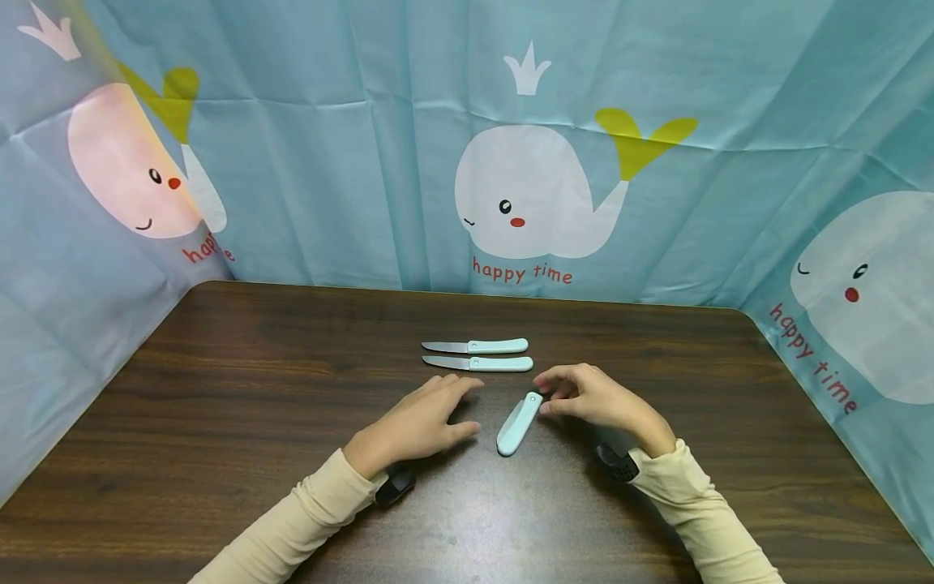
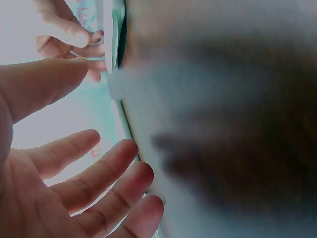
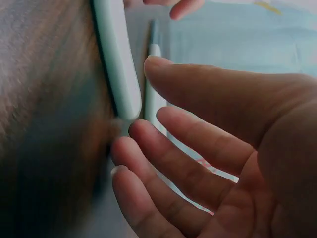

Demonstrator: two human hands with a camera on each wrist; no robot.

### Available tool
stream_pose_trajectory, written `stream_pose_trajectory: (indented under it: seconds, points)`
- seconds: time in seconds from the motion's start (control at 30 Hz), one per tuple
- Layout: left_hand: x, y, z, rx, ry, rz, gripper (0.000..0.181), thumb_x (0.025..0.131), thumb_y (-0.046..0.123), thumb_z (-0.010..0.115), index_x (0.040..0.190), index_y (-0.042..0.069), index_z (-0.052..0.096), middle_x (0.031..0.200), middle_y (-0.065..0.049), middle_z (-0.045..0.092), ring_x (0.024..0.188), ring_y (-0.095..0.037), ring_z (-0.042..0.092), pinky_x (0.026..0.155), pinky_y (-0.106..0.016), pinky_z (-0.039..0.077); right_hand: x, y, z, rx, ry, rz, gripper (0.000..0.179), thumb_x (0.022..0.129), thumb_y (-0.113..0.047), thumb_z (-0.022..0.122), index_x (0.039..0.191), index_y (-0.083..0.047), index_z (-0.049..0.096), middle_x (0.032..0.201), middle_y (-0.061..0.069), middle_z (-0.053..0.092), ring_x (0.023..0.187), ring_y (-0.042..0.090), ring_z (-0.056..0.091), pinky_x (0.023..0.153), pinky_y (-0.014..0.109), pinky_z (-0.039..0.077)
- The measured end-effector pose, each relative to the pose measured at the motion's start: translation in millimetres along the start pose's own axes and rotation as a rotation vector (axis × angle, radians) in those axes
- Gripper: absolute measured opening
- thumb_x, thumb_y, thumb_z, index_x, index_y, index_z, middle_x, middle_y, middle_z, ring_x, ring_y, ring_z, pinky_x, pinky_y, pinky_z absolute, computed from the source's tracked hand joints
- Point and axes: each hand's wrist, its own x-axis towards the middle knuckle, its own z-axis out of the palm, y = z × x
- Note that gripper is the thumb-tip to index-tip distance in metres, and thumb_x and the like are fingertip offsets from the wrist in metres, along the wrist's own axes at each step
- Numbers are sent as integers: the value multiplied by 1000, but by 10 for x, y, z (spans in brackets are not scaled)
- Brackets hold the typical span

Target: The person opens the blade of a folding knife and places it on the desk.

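Observation:
A folded knife (image 1: 516,427) with a pale mint handle lies slanted on the table between the hands, its blade edge showing along the handle. Beyond it, two unfolded knives (image 1: 501,346) of the same kind lie parallel, blades to the left. The left hand (image 1: 423,422) hovers left of the folded knife, fingers spread and holding nothing. At the knife's upper right end is the right hand (image 1: 594,399), its fingers loosely bent. In the right wrist view the folded knife (image 3: 118,59) shows just beyond the right thumb and fingertips, with no grip around it.
A dark wood-grain table (image 1: 219,389) carries the knives. A light blue curtain (image 1: 314,178) with whale prints hangs behind it and along both sides. Each wrist wears a black device (image 1: 395,485) below a cream sleeve (image 1: 299,519).

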Motion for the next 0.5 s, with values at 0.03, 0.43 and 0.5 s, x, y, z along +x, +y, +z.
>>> stream_pose_trajectory:
  seconds: [0.03,0.43,0.5]
  points:
    - [1,8,13,4,-4,1,55,94,26,70,141,8,50,121,-9,61,113,-25,55,97,-44,47,4,-1,14,-7,2,3,39,88,-16,75,120,4,65,102,13,72,85,12,66,70,23,52]
    - [-7,83,110,88,-22,17,60,88,36,75,137,8,55,119,-7,62,101,-19,54,84,-37,49,56,-43,194,-123,74,-12,41,83,-23,81,113,3,69,95,8,67,77,6,58,66,20,48]
    - [-6,88,121,99,-15,27,60,87,36,76,135,8,57,118,-7,62,98,-18,53,82,-36,48,58,-52,209,-116,76,-11,40,83,-22,81,112,3,69,93,7,67,77,7,58,67,20,48]
